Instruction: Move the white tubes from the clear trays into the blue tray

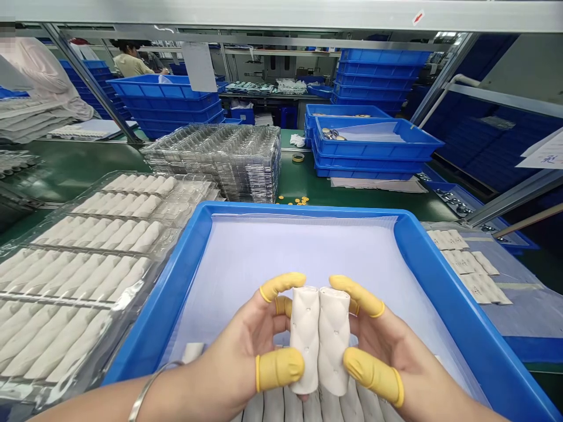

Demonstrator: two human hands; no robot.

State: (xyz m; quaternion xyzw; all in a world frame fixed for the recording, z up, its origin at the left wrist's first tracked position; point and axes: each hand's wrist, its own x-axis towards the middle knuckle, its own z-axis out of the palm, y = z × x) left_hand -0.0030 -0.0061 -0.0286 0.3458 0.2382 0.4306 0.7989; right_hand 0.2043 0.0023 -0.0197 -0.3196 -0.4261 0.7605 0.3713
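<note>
Left hand [248, 349] and right hand [389, 351] clasp white rolls [319, 337], blue tray [440, 275] open beyond

Left grip [246, 346]: yellow finger cots [279, 369] cover the thumb, the index finger and the finger behind it. Each cot ends in a rolled rim. A thin silver-coloured bangle [147, 390] encircles the left wrist. Right grip [391, 346]: matching yellow right-side cots [373, 375] cover the thumb and index finger, with identical rolled rims.
</note>
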